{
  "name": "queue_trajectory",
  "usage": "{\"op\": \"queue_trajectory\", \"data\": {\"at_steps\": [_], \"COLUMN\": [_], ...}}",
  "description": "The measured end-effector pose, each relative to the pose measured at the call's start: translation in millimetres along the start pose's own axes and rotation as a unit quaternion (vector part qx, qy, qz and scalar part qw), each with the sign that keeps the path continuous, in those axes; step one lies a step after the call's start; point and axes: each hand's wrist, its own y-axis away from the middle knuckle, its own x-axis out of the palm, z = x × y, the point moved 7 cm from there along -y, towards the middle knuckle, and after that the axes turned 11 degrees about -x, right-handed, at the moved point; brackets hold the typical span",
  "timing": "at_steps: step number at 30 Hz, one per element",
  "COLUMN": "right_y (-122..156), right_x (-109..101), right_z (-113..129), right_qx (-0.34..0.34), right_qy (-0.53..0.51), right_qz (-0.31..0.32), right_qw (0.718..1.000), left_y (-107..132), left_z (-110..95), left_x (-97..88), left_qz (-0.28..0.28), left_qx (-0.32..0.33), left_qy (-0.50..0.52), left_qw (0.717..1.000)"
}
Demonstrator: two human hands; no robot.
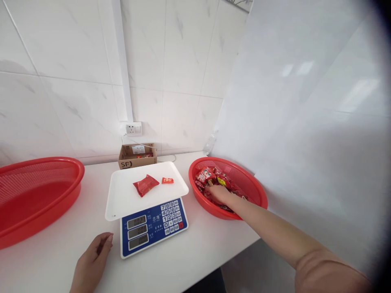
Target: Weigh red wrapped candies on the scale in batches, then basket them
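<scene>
My right hand (218,193) reaches into the right red basket (259,191), among red snack packets (205,175). Its fingertips are partly hidden there, so what they grip, if anything, does not show. Beside the front left corner of a digital scale (154,228), my left hand (94,257) hovers over or rests on the table, fingers curled in towards the thumb and nothing seen in them. On the scale's white tray (122,183) lie a larger red packet (146,185) and a small red packet (168,180), apart from each other. The scale's displays are lit with digits.
Another red basket (75,179) stands at the left of the white table (171,260). Behind the scale is a cardboard box (134,162) with some packets inside. A clear plastic item (210,142) stands in the back corner. A socket (133,129) is on the wall.
</scene>
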Motion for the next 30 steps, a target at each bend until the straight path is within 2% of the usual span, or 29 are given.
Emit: {"op": "queue_trajectory", "data": {"at_steps": [5, 8, 11, 13, 15, 17, 20, 24, 27, 30], "right_y": [4, 5, 2, -1, -4, -6, -12, -26, -39, -49], "right_x": [2, -5, -26, -49, -72, -84, -72, -41, -38, -42], "right_z": [4, 7, 12, 22, 44, 75, 124, 168, 179, 181], "right_qx": [0.014, 0.015, 0.008, -0.004, -0.046, -0.113, -0.179, -0.199, -0.182, -0.165], "right_qy": [0.026, 0.037, 0.050, 0.051, 0.018, -0.042, -0.098, -0.122, -0.157, -0.195], "right_qz": [0.014, 0.029, 0.039, 0.012, -0.039, -0.072, -0.044, 0.009, -0.030, -0.099], "right_qw": [0.999, 0.999, 0.998, 0.999, 0.998, 0.990, 0.978, 0.972, 0.970, 0.962], "left_y": [-1, -2, -1, 0, 1, 2, 5, 10, 12, 12], "left_z": [2, 4, 4, 2, -1, -4, -8, -11, -13, -13], "left_x": [1.0, 2.1, 2.1, 1.5, 1.0, 0.1, -1.9, -3.5, -4.4, -3.7], "left_qz": [0.003, 0.006, 0.008, 0.008, 0.007, 0.001, -0.012, -0.015, -0.015, -0.011], "left_qx": [0.008, 0.010, 0.002, 0.002, 0.008, 0.020, 0.033, 0.027, 0.038, 0.035], "left_qy": [-0.001, 0.005, 0.004, 0.004, 0.004, 0.005, 0.007, 0.012, 0.020, 0.019], "left_qw": [1.000, 1.000, 1.000, 1.000, 1.000, 1.000, 0.999, 0.999, 0.999, 0.999]}}
